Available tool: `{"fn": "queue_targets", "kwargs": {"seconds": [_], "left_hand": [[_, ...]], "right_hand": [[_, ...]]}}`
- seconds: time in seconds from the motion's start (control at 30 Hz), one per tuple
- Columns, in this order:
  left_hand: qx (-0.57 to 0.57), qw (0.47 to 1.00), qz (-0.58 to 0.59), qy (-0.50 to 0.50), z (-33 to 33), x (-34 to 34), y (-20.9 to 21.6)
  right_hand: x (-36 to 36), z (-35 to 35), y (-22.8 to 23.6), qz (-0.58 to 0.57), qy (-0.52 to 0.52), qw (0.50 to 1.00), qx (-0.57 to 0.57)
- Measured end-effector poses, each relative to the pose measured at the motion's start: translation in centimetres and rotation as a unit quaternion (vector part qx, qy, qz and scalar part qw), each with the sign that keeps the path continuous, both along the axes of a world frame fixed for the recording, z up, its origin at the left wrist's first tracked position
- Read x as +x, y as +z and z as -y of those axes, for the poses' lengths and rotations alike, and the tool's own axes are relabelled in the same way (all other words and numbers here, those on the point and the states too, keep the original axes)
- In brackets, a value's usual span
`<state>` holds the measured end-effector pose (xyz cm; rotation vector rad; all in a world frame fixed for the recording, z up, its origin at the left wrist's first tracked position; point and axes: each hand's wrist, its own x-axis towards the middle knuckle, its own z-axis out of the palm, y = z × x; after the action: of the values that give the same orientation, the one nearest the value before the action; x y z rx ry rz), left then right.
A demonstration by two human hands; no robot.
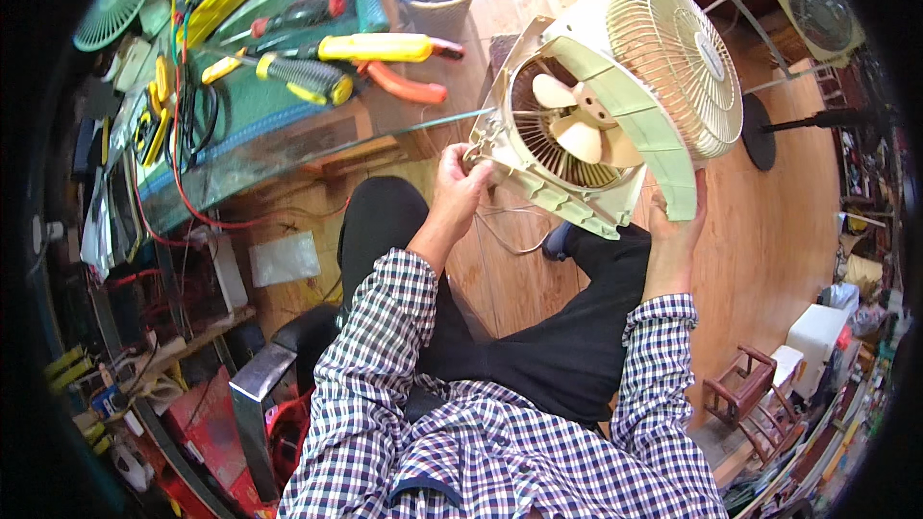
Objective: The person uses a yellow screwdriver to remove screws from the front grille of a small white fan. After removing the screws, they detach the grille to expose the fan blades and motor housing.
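A cream and pale green electric fan (663, 130) is held up in front of me, tilted, with its housing opened. Inside the square frame (553, 194) the pale blades (577, 135) show, with the ribs of a grille behind them. The round wire grille (668, 53) bulges out on the upper right side. My left hand (459, 190) is closed on the frame's near left corner, thumb on top. At the near right end, my right hand (678, 221) grips the curved housing panel; its fingers are partly hidden behind that panel.
At the left, a glass-topped table (279, 149) bears several screwdrivers, pliers (399, 82) and cables. A waste bin (437, 0) stands beyond it. Farther right are another fan (817, 10), a round black base (760, 133) and a small wooden stool (740, 384).
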<state>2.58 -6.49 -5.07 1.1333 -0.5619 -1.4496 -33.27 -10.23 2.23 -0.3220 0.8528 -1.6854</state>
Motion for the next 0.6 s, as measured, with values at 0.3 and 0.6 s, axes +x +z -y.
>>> {"fn": "queue_targets", "kwargs": {"seconds": [0.3,0.6], "left_hand": [[0.008,0.997,0.082,0.011,-0.3,1.3,-3.6],[0.004,1.0,0.028,0.002,0.8,3.0,-5.0]], "right_hand": [[-1.9,-0.9,-1.3,-0.07,-0.132,0.988,0.035],[-8.1,-2.4,1.8,-0.232,-0.314,0.915,0.102]]}}
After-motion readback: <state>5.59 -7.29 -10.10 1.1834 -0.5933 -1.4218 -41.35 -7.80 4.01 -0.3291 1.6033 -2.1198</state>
